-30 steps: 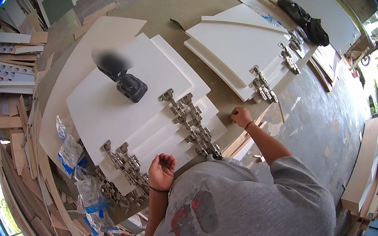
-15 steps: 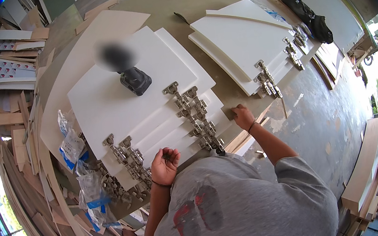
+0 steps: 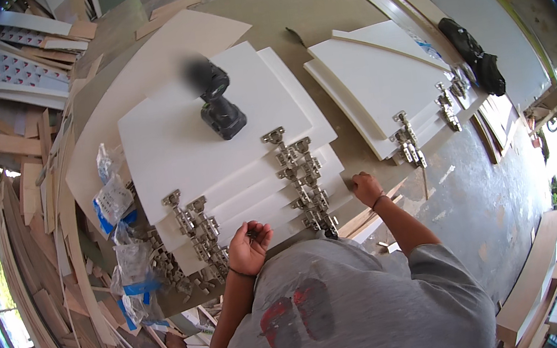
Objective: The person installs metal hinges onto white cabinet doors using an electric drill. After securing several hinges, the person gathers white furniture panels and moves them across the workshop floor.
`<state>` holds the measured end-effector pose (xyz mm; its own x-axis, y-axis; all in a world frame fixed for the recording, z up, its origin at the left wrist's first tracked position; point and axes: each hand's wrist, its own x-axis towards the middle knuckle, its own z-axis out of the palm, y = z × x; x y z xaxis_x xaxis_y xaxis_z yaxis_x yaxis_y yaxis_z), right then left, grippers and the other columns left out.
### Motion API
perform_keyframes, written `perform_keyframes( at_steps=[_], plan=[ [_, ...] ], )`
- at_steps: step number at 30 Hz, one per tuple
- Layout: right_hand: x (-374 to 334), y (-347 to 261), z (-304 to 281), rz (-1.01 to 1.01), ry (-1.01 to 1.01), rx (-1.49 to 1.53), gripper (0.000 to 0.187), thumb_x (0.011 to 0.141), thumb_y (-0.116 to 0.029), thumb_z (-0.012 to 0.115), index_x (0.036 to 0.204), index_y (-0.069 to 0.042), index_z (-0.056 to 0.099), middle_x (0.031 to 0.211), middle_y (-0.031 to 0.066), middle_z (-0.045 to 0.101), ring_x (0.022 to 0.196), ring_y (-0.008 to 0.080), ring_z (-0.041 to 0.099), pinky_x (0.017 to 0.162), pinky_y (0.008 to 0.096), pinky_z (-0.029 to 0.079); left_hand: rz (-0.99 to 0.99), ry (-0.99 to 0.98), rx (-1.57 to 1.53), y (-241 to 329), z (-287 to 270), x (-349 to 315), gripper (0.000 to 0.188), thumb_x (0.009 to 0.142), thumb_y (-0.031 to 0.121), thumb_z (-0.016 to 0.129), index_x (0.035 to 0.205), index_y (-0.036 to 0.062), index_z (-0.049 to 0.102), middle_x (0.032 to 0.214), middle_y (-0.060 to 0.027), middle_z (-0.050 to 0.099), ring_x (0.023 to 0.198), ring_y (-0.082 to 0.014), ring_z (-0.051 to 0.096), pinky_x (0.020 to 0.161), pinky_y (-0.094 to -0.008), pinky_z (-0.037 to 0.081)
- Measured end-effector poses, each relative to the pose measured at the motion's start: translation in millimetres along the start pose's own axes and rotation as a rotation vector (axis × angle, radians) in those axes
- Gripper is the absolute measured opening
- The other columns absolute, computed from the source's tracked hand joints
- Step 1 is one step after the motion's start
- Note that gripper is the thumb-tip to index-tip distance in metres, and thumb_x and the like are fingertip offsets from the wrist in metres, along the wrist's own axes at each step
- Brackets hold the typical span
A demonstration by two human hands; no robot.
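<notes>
See hinges (image 3: 306,180) between left hand (image 3: 250,248) and right hand (image 3: 368,189), near to both, in long row slanting away from body. Both curled; cannot tell if grasping anything.

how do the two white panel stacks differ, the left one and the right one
The left stack has a black power tool standing on it, while the right stack bears no such tool. The left stack looks larger in this view than the right stack. More metal hinges show on the left stack than on the right stack. Both are white, with panels stepped out and hinges in two groups.
</notes>
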<state>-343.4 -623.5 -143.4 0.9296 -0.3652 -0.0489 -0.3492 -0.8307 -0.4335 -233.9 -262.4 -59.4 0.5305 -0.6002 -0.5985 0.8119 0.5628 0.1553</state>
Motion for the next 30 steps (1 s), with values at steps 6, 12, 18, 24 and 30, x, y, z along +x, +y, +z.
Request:
perform_keyframes(
  at_steps=[6,12,18,24,30],
  plan=[
    [2.0,7.8,3.4,0.008,-0.006,0.011,0.007,0.069,-0.011,0.054,0.072,-0.006,0.058,0.074,0.0178,0.057,0.074,0.0369,0.056,0.067,0.0446,0.046,0.026,0.003,0.004,-1.8,2.0,1.0,0.023,0.092,0.023,0.042,0.087,0.0034,0.054,0.083,-0.0087,0.06,0.086,-0.026,0.061,0.082,-0.0405,0.05],
    [5.7,3.7,-1.8,0.191,0.065,0.167,0.008,0.067,-0.012,0.057,0.069,-0.006,0.06,0.07,0.0169,0.061,0.067,0.0333,0.06,0.062,0.0401,0.048,-0.001,0.016,0.013,-2.8,0.6,5.0,0.023,0.092,0.022,0.042,0.087,0.004,0.054,0.084,-0.0086,0.061,0.085,-0.0256,0.062,0.082,-0.0404,0.051],
    [12.5,-78.7,-46.8,0.161,0.094,0.585,0.012,0.067,-0.01,0.061,0.077,-0.004,0.064,0.068,0.0138,0.062,0.061,0.0213,0.061,0.058,0.0305,0.048,-0.029,0.03,0.064,-8.2,8.9,14.3,0.023,0.092,0.022,0.043,0.087,0.0032,0.054,0.084,-0.0098,0.061,0.086,-0.0263,0.061,0.082,-0.0407,0.05],
    [-1.7,-196.1,-64.2,-0.346,-0.044,0.734,0.012,0.068,-0.008,0.061,0.078,-0.002,0.062,0.072,0.0145,0.059,0.066,0.0298,0.059,0.062,0.0353,0.047,-0.186,-0.098,0.188,-28.8,34.0,63.6,0.026,0.092,0.024,0.043,0.089,0.0022,0.056,0.09,-0.0117,0.061,0.085,-0.0242,0.06,0.082,-0.0387,0.049],
    [-4.8,-197.0,-86.7,-0.426,0.007,0.649,0.009,0.07,-0.005,0.059,0.078,-0.002,0.061,0.071,0.0137,0.057,0.067,0.0307,0.059,0.062,0.0373,0.047,-0.223,-0.16,0.189,-28.7,33.1,66.5,0.025,0.092,0.025,0.043,0.093,0.0025,0.054,0.089,-0.0099,0.061,0.083,-0.0215,0.06,0.079,-0.0382,0.051]
  ],
)
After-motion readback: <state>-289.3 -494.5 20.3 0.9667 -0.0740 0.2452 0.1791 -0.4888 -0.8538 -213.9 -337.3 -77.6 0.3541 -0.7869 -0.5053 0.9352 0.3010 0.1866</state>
